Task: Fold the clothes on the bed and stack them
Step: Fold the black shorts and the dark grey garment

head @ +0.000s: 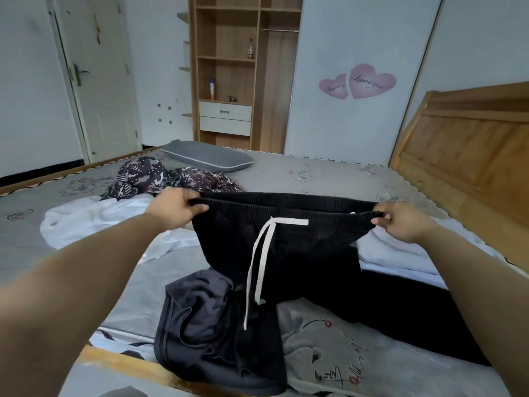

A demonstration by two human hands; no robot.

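Observation:
Black corduroy trousers [297, 245] with a white drawstring hang in the air above the bed, held stretched by the waistband. My left hand [174, 209] grips the waistband's left end and my right hand [400, 222] pinches its right end. The trouser legs trail down and off to the right across the mattress. Below the waistband a dark grey garment [206, 330] lies crumpled at the near edge of the bed. A white garment [94, 222] lies spread on the left, and a dark patterned garment [160, 179] is bunched behind it. Another white cloth [400, 253] lies under my right hand.
The bed [329, 179] has a grey printed cover and a wooden headboard [469, 144] on the right. A grey pillow [206, 159] lies at the far side. Beyond stand a wooden shelf unit [229, 70] and a white door [94, 75].

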